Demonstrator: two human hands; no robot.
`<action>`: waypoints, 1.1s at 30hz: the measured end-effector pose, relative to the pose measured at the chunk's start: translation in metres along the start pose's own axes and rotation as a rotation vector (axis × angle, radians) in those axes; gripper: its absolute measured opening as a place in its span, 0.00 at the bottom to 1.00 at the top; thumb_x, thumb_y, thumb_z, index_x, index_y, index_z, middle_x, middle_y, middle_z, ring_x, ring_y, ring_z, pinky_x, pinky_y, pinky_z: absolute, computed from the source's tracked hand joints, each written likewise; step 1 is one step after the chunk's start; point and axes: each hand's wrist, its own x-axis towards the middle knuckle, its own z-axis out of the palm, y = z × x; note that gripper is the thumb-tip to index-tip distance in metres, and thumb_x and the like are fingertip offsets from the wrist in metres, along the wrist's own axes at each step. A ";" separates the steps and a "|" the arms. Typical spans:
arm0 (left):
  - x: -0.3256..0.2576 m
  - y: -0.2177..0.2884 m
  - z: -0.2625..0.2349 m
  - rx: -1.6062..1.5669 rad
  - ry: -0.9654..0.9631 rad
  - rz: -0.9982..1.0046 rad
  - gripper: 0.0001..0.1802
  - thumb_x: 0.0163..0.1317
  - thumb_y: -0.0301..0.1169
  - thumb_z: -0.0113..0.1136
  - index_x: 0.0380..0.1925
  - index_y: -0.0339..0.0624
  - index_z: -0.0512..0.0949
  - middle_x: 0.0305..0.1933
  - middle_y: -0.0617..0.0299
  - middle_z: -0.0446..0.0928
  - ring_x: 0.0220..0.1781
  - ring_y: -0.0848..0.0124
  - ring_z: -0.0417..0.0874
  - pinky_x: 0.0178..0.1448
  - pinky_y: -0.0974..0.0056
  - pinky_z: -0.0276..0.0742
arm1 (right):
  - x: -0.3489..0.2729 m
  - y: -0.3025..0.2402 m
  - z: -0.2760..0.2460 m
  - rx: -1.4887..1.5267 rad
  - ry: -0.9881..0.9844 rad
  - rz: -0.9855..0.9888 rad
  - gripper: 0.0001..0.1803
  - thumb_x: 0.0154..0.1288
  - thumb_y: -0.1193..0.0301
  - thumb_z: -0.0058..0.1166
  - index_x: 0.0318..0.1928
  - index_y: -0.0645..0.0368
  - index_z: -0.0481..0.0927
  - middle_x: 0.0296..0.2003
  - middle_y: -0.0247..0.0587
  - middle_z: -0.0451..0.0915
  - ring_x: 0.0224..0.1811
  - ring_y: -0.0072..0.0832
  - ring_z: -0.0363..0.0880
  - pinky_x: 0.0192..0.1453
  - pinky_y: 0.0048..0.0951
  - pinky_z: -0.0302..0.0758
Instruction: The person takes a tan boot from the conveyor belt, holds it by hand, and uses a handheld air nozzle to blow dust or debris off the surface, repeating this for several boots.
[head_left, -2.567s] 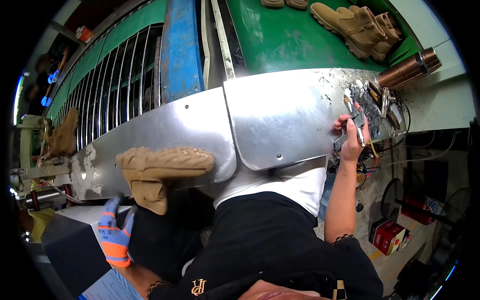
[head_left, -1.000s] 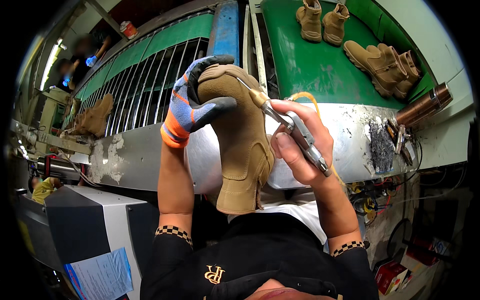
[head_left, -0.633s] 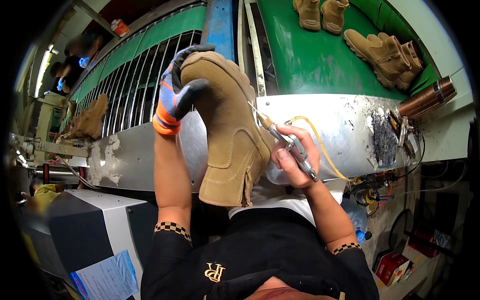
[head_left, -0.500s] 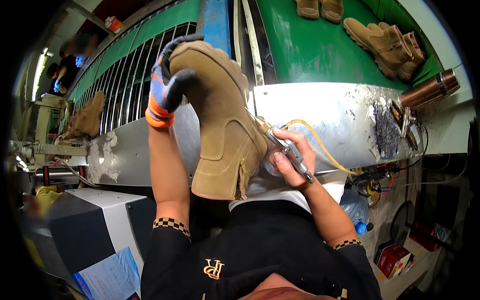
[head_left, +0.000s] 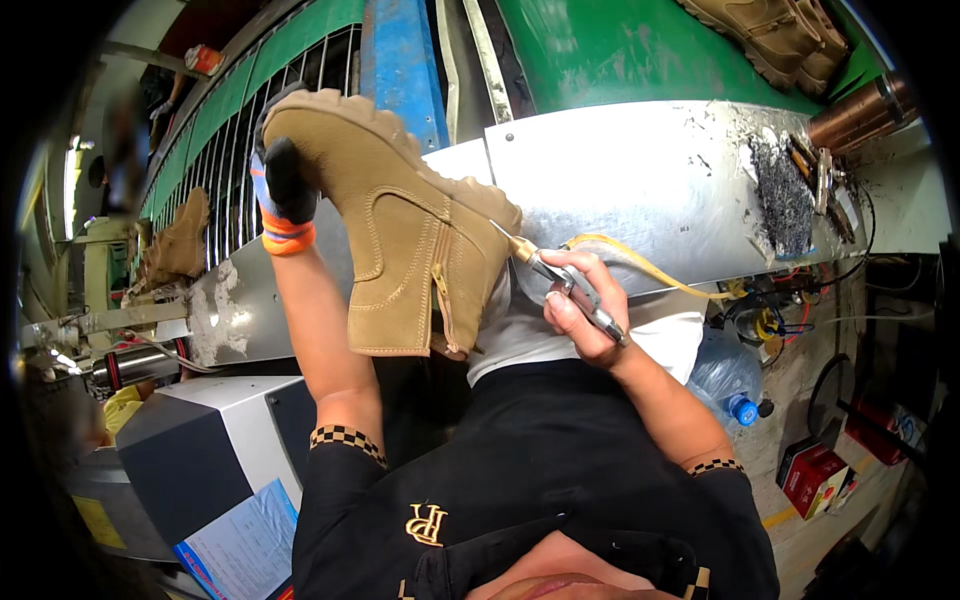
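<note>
Tan boot is a bit left of the middle of the frame, held up above the shiny counter, with its toe to the upper left. The hands are apart: the gloved left hand grips the toe, and the bare right hand is wrapped around a metal tool. Its thin tip is at the heel end of the sole; I cannot tell if they touch. More tan boots sit at the upper right.
</note>
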 end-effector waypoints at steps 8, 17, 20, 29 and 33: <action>-0.068 -0.028 -0.027 0.019 0.462 -0.086 0.42 0.62 0.63 0.50 0.61 0.37 0.66 0.61 0.50 0.71 0.63 0.55 0.73 0.69 0.49 0.67 | 0.005 0.002 0.011 0.181 0.022 0.012 0.20 0.68 0.78 0.44 0.60 0.64 0.66 0.21 0.29 0.66 0.19 0.14 0.62 0.24 0.19 0.61; -0.181 -0.021 -0.015 0.198 0.758 -0.316 0.34 0.70 0.54 0.47 0.62 0.35 0.68 0.61 0.53 0.73 0.59 0.60 0.76 0.63 0.56 0.73 | 0.039 0.002 0.029 0.152 0.042 -0.031 0.19 0.68 0.75 0.48 0.58 0.62 0.70 0.21 0.27 0.70 0.20 0.11 0.64 0.25 0.18 0.62; -0.200 0.001 0.011 0.018 0.854 -0.481 0.33 0.71 0.54 0.47 0.64 0.39 0.66 0.62 0.55 0.72 0.61 0.61 0.76 0.62 0.57 0.74 | 0.048 0.002 0.034 0.094 0.056 -0.068 0.18 0.66 0.75 0.50 0.57 0.62 0.71 0.22 0.28 0.71 0.23 0.12 0.67 0.29 0.20 0.65; -0.230 0.026 0.086 0.228 0.674 -0.918 0.41 0.69 0.62 0.39 0.61 0.34 0.68 0.52 0.52 0.80 0.43 0.62 0.85 0.34 0.63 0.84 | 0.054 0.007 0.041 0.067 0.023 -0.025 0.19 0.65 0.73 0.52 0.56 0.61 0.71 0.24 0.31 0.73 0.25 0.14 0.68 0.30 0.21 0.65; -0.221 0.035 0.112 0.213 0.600 -1.061 0.42 0.69 0.64 0.36 0.57 0.31 0.71 0.44 0.46 0.82 0.31 0.61 0.86 0.34 0.62 0.84 | 0.051 0.007 0.040 0.080 0.006 -0.021 0.22 0.66 0.70 0.51 0.59 0.62 0.68 0.21 0.34 0.74 0.21 0.17 0.69 0.28 0.24 0.64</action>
